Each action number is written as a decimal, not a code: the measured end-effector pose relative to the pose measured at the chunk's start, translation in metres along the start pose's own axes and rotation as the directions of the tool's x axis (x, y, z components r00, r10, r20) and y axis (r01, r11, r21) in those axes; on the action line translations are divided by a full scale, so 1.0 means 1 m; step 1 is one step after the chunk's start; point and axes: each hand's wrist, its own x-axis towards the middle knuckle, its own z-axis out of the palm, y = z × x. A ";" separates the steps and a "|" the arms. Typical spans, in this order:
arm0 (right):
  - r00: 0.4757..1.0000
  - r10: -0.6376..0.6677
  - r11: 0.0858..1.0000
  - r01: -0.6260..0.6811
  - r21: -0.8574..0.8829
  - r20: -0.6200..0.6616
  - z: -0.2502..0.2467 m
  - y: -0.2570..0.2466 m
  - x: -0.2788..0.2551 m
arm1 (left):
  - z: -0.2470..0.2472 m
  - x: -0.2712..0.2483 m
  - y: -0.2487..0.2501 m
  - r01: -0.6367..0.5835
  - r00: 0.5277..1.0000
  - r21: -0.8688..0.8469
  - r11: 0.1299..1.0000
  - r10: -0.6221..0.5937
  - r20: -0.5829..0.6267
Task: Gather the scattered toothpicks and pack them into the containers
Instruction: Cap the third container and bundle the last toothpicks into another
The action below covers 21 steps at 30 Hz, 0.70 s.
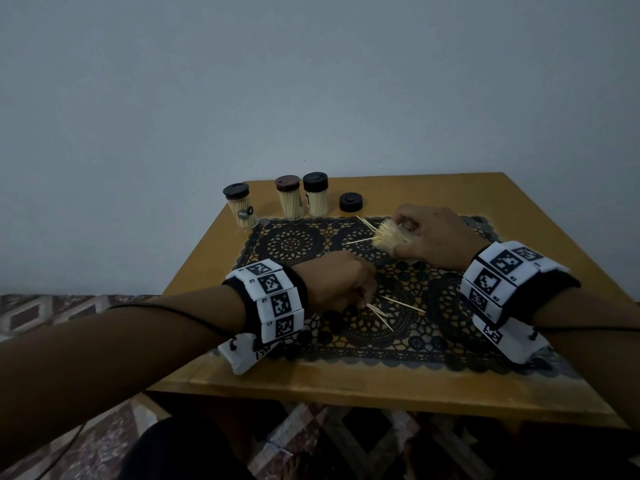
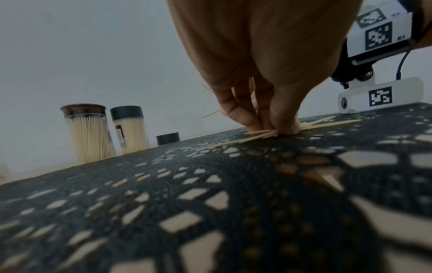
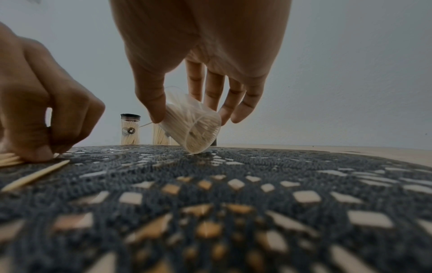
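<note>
The table (image 1: 221,244) carries a black lace mat (image 1: 433,337), and nearly all the work is already packed away. Beyond both hands, at the table's far edge, three capped jars (image 1: 290,197) stand upright and full of toothpicks, which I judge finished. Just beside them, and a little beyond the right hand, a loose black lid (image 1: 350,201) lies flat on the table, presumably waiting for the last jar.

That last jar, the open jar (image 3: 192,127), is held by the right hand (image 1: 433,237), thumb on one side and fingers curled on the other. It is tilted, its bottom edge touching the mat, its mouth turned towards the left hand and crammed with sticks, a few poking out past the rim. It looks close to full.

The left hand (image 1: 337,280) is down on the mat nearer the person, fingertips (image 2: 285,127) pinched on a small bunch of the loose toothpicks (image 1: 401,304). A few more sticks fan out from under that pinch, touching the mat, on the side towards the right wrist.

What is left, as I read it: lift this last handful, feed it into the tilted jar, stand the jar up and fit the lid. I see no other strays on the mat.
</note>
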 end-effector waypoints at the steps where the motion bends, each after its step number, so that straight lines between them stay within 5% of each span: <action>1: 1.000 0.000 1.000 0.000 0.001 0.000 0.000 0.000 0.000 | 0.000 -0.001 0.000 -0.011 1.000 0.008 1.000 0.011 -0.005; 8: 1.000 -0.002 1.000 0.001 0.011 0.013 0.000 -0.001 -0.001 | 0.012 -0.005 0.001 -0.027 1.000 0.214 0.977 0.025 0.014; 12: 1.000 -0.004 1.000 0.003 0.018 0.031 0.000 -0.001 -0.001 | 0.014 -0.001 0.005 0.069 0.991 0.290 0.955 -0.098 0.088; 21: 0.998 -0.025 1.000 0.024 0.011 0.051 -0.002 -0.004 -0.002 | -0.014 -0.037 -0.019 0.368 0.929 -0.009 0.930 -0.368 -0.049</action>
